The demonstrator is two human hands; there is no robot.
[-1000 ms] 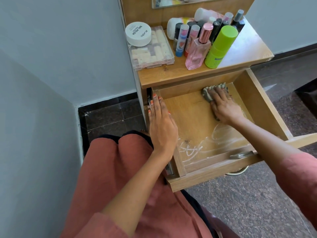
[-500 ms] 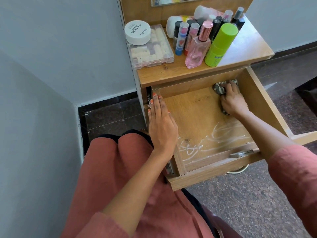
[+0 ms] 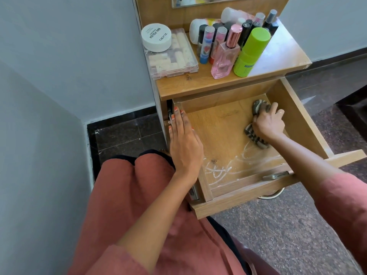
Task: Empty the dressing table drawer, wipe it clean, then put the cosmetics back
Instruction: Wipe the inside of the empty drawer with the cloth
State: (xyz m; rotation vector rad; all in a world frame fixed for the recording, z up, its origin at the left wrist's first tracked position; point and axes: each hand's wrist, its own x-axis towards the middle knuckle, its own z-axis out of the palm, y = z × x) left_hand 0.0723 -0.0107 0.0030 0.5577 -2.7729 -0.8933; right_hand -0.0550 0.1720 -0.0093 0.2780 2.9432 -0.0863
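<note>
Two hands share the work: the left hand [image 3: 184, 147] lies flat, fingers [image 3: 178, 120] straight, on the left wall of the drawer [image 3: 222, 135], probably steadying it. The right hand [image 3: 268, 124] grips a striped cloth [image 3: 256, 138] near its back right corner. Cosmetics [image 3: 251, 50] wait on the counter [image 3: 282, 50] above the drawer.

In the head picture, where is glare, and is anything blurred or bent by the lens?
Head view: glare whitens the right part of the tabletop; the right hand and cloth look slightly soft; the wide-angle lens splays the drawer sides outward; the sleeve at the bottom is out of focus.
</note>
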